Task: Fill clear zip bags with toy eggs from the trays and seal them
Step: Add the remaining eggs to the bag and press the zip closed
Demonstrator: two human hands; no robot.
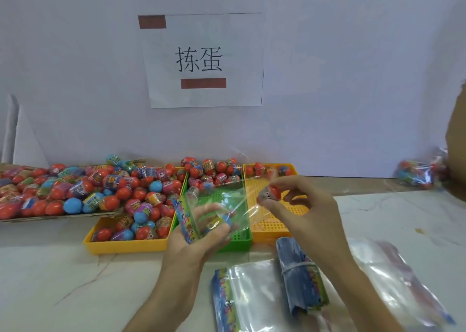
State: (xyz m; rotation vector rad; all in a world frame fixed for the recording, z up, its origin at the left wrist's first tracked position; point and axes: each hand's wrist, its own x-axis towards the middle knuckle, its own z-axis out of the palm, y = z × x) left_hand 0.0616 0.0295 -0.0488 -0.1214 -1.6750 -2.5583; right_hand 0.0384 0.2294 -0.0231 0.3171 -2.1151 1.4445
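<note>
Risk, as judged: the bag [222, 203] was limp film, so its edge could fold over and the egg [271, 194] could slip and drop to the green tray [242, 242] below. Left hand [191, 243] curled round the bag's printed end, fingers behind the film, thumb in front. Right hand [302, 210] pinched the red-topped egg between thumb and fingertips, touching the bag's far edge. Whether the egg was under the film was unclear.

A white paper sheet [204, 61] on the wall [327, 79] reads "拣蛋" in black characters. Print on the toy eggs [111, 180] and the zip bag [185, 220] header is too blurred to read.
</note>
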